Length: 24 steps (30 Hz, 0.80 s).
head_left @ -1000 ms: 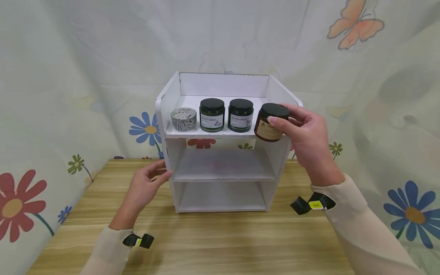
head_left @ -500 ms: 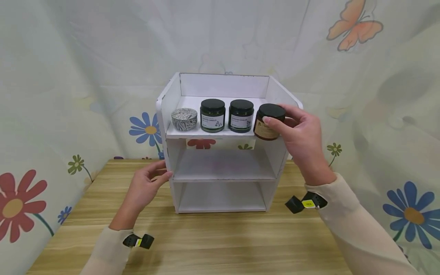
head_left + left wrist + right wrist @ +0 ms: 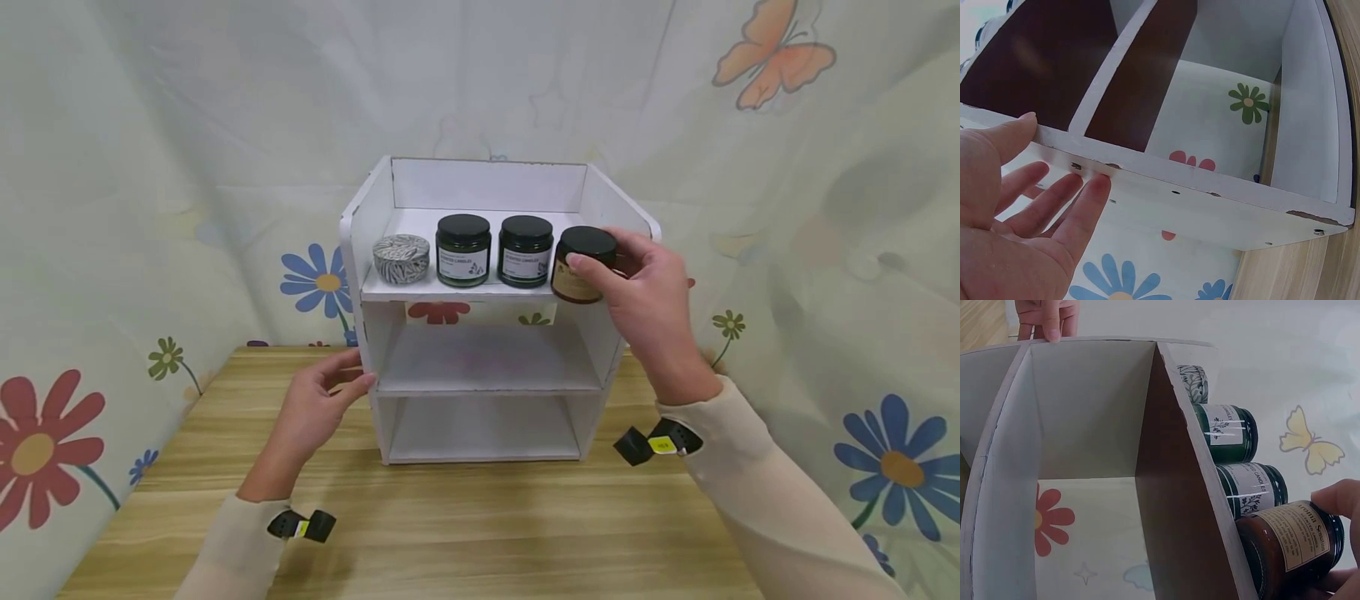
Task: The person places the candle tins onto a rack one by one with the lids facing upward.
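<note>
My right hand [image 3: 651, 304] grips a brown scented-candle jar [image 3: 576, 279] with a black lid and tan label, thumb in front and fingers behind. The jar is at the front right of the white shelf unit's [image 3: 491, 390] top; whether its base bears on the board I cannot tell. Left of it stand two green candle jars [image 3: 525, 265] with black lids and white labels, then a low round patterned tin [image 3: 401, 260]. My left hand [image 3: 1029, 212] touches the unit's left side, thumb on the front edge and fingers fairly straight along the outer face.
The unit stands on a wood-grain table [image 3: 480, 525]. Raised side and back panels [image 3: 489, 185] border its top. Two lower compartments open toward me. Behind hangs a pale curtain [image 3: 247, 125] printed with flowers and a butterfly.
My right hand has brought the brown jar a little left and slightly upward, nearer the green jars, and it stands straighter. The left hand stays at the unit's side.
</note>
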Each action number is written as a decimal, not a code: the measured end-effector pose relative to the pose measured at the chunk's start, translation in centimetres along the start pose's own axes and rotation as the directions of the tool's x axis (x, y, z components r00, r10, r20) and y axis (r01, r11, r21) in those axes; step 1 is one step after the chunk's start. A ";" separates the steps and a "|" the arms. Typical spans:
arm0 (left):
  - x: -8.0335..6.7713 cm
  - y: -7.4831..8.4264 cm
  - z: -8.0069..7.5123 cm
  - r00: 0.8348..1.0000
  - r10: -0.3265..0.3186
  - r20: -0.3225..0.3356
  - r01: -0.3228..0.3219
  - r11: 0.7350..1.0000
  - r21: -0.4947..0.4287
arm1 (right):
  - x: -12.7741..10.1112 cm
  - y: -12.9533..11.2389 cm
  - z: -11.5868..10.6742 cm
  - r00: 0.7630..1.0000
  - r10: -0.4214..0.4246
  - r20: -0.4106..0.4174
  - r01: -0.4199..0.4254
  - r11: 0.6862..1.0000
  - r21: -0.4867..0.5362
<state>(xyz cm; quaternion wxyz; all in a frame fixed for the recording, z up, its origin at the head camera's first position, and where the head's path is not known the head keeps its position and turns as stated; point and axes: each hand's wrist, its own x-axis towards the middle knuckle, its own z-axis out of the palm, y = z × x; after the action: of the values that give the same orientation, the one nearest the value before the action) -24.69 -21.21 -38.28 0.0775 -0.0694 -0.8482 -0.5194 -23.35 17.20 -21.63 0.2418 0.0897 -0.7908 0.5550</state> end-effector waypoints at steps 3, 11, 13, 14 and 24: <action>0.0 0.1 0.0 1.000 -0.006 0.001 0.006 1.000 0.001 | 0.0 -0.1 0.2 1.000 0.004 -0.003 -0.004 1.000 -0.010; -0.1 0.3 -0.1 1.000 -0.008 0.004 0.008 1.000 0.001 | 0.2 -0.3 0.5 0.999 0.034 0.014 -0.034 0.999 -0.029; 0.0 0.3 -0.1 1.000 -0.010 0.006 0.010 1.000 -0.002 | 0.2 -0.3 0.5 0.999 0.039 0.020 -0.038 0.999 -0.035; 0.0 0.2 -0.1 1.000 -0.010 0.007 0.010 1.000 -0.004 | 0.3 -0.3 0.6 0.999 0.039 0.024 -0.038 0.999 -0.038; 0.1 0.1 -0.1 1.000 -0.020 0.009 0.020 1.000 -0.005 | 0.5 -0.4 0.7 0.996 0.051 0.071 -0.048 0.998 -0.039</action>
<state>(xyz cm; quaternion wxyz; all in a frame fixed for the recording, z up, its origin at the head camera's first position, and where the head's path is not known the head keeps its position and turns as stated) -24.73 -21.29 -38.14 0.0682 -0.0633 -0.8477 -0.5222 -23.83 16.47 -21.29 0.2010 0.0854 -0.8111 0.5426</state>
